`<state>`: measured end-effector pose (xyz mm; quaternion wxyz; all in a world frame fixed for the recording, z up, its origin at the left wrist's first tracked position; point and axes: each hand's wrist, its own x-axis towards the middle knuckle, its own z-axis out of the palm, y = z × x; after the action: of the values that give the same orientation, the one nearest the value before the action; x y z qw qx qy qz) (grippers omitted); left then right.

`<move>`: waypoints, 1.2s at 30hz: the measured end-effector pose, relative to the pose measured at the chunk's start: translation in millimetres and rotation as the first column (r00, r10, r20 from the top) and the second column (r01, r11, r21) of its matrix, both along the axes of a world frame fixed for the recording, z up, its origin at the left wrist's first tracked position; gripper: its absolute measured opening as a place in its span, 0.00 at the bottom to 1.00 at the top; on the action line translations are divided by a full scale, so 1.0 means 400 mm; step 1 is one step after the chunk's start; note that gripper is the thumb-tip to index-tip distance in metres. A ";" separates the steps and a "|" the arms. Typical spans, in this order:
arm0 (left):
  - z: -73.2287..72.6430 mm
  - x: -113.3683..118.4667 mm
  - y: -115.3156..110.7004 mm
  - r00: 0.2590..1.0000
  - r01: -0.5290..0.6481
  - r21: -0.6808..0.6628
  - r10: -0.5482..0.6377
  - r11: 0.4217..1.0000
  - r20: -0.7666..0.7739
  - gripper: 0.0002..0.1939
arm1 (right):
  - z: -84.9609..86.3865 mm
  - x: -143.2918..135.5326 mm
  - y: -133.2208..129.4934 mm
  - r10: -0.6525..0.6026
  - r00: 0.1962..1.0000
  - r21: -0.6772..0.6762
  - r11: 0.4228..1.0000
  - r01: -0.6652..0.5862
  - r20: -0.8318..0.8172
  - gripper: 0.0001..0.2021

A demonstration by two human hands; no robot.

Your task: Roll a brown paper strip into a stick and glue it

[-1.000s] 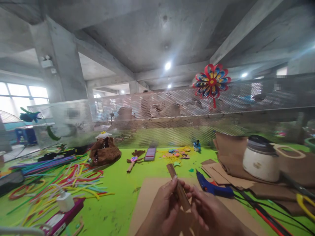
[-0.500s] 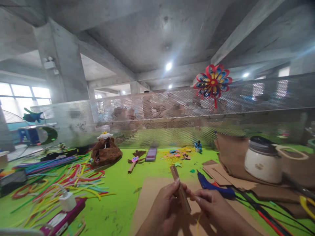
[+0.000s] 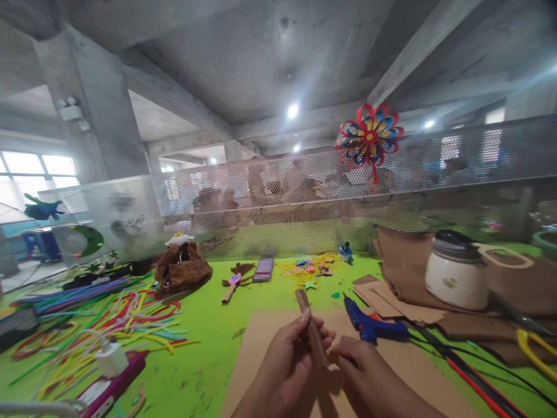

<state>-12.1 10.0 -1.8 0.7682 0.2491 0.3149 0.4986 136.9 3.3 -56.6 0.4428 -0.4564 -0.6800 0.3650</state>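
Observation:
A brown paper roll [image 3: 317,338] slants over a tan cardboard sheet [image 3: 250,342] at the bottom centre. My left hand [image 3: 292,355] is closed round its middle, thumb on top and fingers behind. Close to the roll's lower end, on its right side, is my right hand [image 3: 354,360], its fingers bent and pressed together; what they pinch, if anything, is too small to make out. A blue glue gun [image 3: 374,328] lies just beyond my right hand.
Colourful pipe cleaners [image 3: 113,325] and a purple power strip [image 3: 115,383] lie left. A brown pouch [image 3: 183,268], a small paper figure [image 3: 234,281] and yellow scraps [image 3: 304,270] are behind. Brown paper [image 3: 400,255] and a white kettle [image 3: 455,276] stand right.
The camera view has shifted slightly. My right hand has moved in closer to the lower end of the roll, and the thin yellow strand below it no longer shows.

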 end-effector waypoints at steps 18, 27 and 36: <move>-0.044 -0.009 0.037 0.996 -0.086 -0.052 0.085 0.995 -0.020 0.09 | 0.130 0.069 -0.083 -0.045 0.782 0.311 0.931 -0.194 0.621 0.06; -0.046 0.006 0.012 0.994 -0.007 0.013 0.009 1.000 -0.112 0.10 | 0.123 0.267 0.115 -0.208 0.583 0.190 0.977 0.093 0.786 0.12; -0.049 0.003 0.019 0.990 0.031 0.043 -0.024 0.999 -0.139 0.13 | 0.002 0.279 0.111 -0.144 0.564 0.129 0.989 0.066 0.813 0.26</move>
<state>-11.0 17.6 -21.6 0.7455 0.3046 0.3527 0.4765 248.6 47.7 -55.8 0.1169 -0.5941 -0.7939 0.0559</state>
